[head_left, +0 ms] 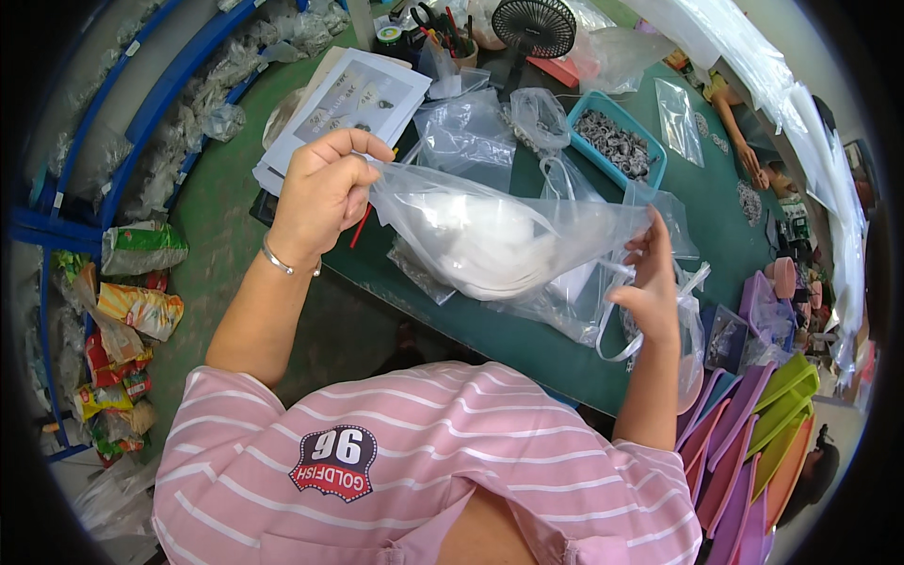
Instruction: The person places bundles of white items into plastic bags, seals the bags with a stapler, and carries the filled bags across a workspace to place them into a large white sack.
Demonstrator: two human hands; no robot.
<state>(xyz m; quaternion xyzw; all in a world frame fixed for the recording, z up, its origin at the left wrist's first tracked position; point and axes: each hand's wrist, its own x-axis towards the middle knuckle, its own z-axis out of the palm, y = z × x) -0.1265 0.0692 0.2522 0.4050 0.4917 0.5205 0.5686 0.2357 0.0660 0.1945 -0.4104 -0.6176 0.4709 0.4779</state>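
A clear plastic bag [405,202] is stretched between my hands above the table's front edge. Inside it lies a bunch of white, thin, rounded pieces [499,250]; their kind I cannot make out. My left hand [328,193] is closed in a pinch on the bag's upper left corner. At the other end, the curled fingers of my right hand [652,287] hold the bag's right edge, partly behind the plastic. Beneath the bag, more clear bags and a white strap [603,344] lie on the green table [452,325].
A blue tray [576,132] of small grey parts stands beyond the bag, near a black fan [534,28]. Printed sheets [330,104] lie at far left. Colourful bins [744,424] are stacked at right; another person's arm [739,132] rests at the far right.
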